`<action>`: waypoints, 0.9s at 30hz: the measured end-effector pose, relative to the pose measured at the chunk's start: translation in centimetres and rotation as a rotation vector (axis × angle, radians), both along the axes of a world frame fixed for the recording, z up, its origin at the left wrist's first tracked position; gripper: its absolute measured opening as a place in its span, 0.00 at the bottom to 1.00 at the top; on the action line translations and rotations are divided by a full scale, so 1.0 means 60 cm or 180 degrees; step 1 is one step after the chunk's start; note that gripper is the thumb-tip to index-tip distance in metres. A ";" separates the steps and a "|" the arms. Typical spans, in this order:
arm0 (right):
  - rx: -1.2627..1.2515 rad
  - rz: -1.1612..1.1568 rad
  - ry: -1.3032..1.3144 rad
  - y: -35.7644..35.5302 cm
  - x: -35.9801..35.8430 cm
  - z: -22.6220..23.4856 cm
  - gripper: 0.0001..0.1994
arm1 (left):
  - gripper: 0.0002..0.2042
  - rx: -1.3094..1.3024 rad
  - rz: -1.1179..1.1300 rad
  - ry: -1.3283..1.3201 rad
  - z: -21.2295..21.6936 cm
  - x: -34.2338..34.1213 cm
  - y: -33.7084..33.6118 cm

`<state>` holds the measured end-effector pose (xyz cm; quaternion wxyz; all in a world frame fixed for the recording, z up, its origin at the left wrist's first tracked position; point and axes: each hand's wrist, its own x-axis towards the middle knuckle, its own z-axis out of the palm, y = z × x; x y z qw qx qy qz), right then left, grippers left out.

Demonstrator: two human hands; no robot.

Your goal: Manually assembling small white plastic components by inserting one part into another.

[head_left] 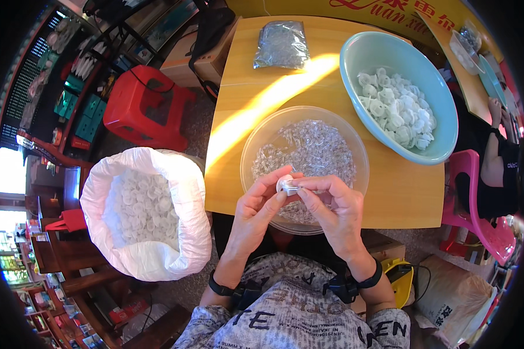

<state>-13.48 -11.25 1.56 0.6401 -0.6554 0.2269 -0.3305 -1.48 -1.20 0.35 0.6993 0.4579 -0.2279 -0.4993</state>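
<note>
Head view: left hand [256, 206] & right hand [332, 203] pinch a small white cap [285, 184] between fingertips over the clear bowl [247, 152] at 6 o'clock on the counter [239, 87]. Cap looks light, stiff, prob. slippery; best gripped at rim. Fingers hide its underside; clear bits w/in bowl too small to identify.

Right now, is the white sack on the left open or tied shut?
Open: the white sack has its rim rolled back, with small white parts visible inside.

Pale blue basin [355, 52], clear bowl [247, 148], white cap [285, 184], white sack [99, 192], red stool [128, 99], yellow-brown wooden table [239, 70].
</note>
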 end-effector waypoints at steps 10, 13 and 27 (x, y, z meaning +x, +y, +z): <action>0.0290 -0.0012 -0.0172 0.000 -0.005 -0.002 0.05 | 0.22 0.0004 0.0015 -0.0193 -0.001 0.008 0.011; 0.0251 -0.0024 -0.0180 0.000 -0.006 -0.007 0.05 | 0.23 0.0002 0.0032 -0.0203 -0.003 0.007 0.011; 0.0527 0.0145 -0.0294 -0.002 -0.019 -0.001 0.05 | 0.23 -0.0151 0.0064 -0.0808 -0.004 -0.003 0.008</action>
